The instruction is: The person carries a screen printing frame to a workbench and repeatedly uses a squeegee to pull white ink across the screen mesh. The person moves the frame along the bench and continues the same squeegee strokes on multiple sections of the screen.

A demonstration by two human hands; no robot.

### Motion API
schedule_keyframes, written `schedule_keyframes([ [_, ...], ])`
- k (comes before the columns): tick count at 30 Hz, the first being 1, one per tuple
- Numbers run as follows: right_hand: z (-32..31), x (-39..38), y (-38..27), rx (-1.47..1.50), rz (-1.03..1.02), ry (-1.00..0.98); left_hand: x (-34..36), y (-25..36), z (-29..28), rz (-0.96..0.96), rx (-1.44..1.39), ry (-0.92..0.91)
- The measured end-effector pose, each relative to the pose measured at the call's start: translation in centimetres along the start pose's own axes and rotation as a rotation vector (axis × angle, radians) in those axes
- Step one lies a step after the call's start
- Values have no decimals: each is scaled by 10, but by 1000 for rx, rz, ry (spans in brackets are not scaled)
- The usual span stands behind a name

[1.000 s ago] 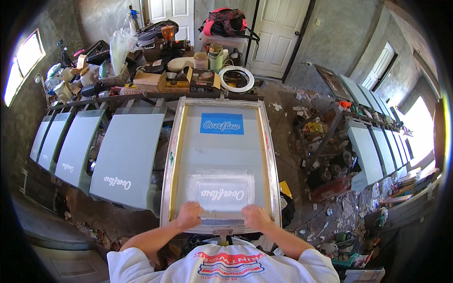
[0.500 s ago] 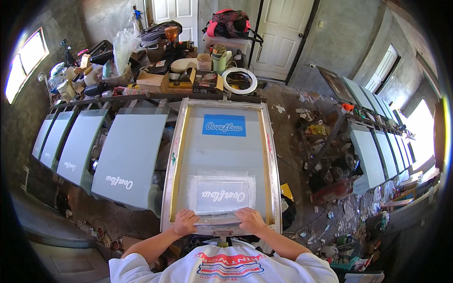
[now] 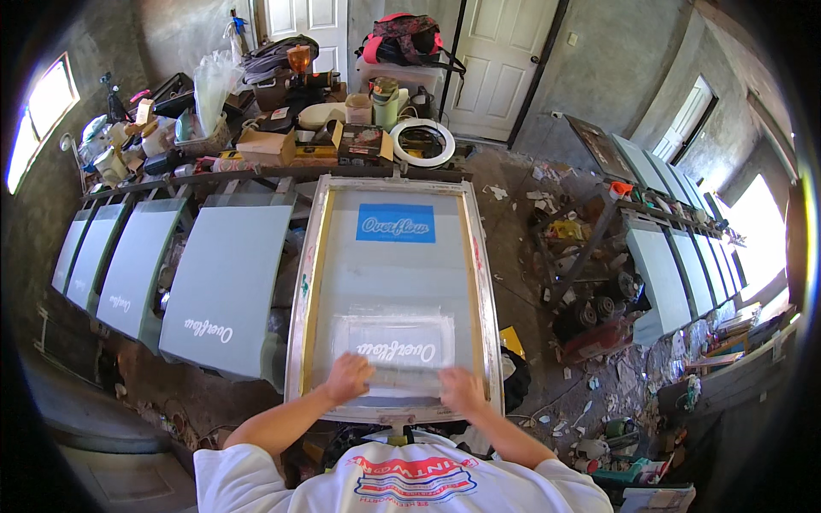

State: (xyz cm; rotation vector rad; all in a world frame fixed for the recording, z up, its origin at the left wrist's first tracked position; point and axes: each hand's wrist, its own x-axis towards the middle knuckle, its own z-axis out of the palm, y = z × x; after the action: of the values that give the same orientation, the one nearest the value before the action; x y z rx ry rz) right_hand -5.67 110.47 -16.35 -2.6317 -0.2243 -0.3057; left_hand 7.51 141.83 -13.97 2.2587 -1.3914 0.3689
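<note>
A screen-printing frame [image 3: 298, 299] with worn pale edges and yellowish inner strips lies in front of me. Across its near end runs a pale squeegee [image 3: 407, 379], partly blurred. My left hand [image 3: 349, 379] is closed around its left end, and my right hand [image 3: 463, 392] grips its right end, smeared a little by motion. Just beyond the squeegee, white script lettering [image 3: 398, 350] sits inside a taped rectangle on the mesh. Toward the frame's far end is a blue rectangle [image 3: 396, 223] with script lettering.
Light grey-green fabric panels [image 3: 227, 265] on boards line the left, some printed white. More covered boards [image 3: 663, 274] stand at right. Behind the frame, a cluttered bench holds a white ring light [image 3: 423, 142] and open cardboard box [image 3: 362, 144]. Scraps [image 3: 590, 385] litter the floor at right.
Both hands have moved the squeegee a short way from the frame's near edge toward the white lettering. The whole view has shifted slightly.
</note>
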Motion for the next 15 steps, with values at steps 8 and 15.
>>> schedule_keyframes([
  [8,-45,38,-29,15,-98,77,7,2,-36,-56,-39,107],
  [15,-12,85,-19,-48,-119,203,30,-18,-10,-181,68,346],
])
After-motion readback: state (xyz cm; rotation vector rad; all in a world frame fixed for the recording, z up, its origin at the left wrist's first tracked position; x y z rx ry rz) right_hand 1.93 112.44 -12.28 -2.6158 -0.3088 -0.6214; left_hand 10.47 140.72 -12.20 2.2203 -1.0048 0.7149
